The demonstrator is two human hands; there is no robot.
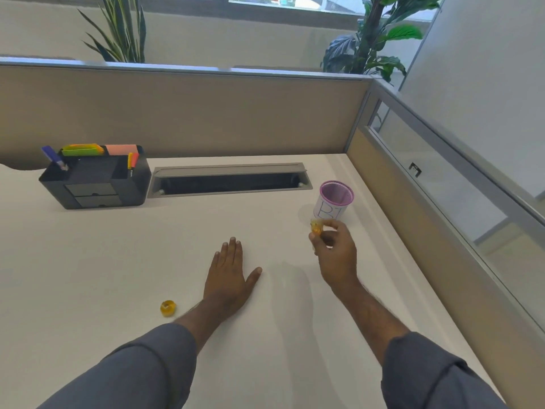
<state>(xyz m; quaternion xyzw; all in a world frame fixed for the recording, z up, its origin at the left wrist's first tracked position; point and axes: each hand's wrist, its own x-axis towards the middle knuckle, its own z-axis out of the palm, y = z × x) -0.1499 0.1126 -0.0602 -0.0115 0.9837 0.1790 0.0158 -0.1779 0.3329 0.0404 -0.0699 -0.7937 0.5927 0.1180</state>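
Note:
My right hand (pixel 334 252) is raised above the white desk (pixel 118 261) and pinches a small yellow-orange object (pixel 316 226) between thumb and fingers, just in front of a pink mesh cup (pixel 336 199) with a white paper label. My left hand (pixel 230 276) lies flat on the desk, palm down, fingers straight, holding nothing. A small yellow roll (pixel 168 308) sits on the desk to the left of my left forearm.
A black desk organiser (pixel 94 181) with coloured sticky notes and pens stands at the back left. A grey cable tray opening (pixel 230 180) runs along the back. Beige partition walls (pixel 206 113) close the desk at the back and the right.

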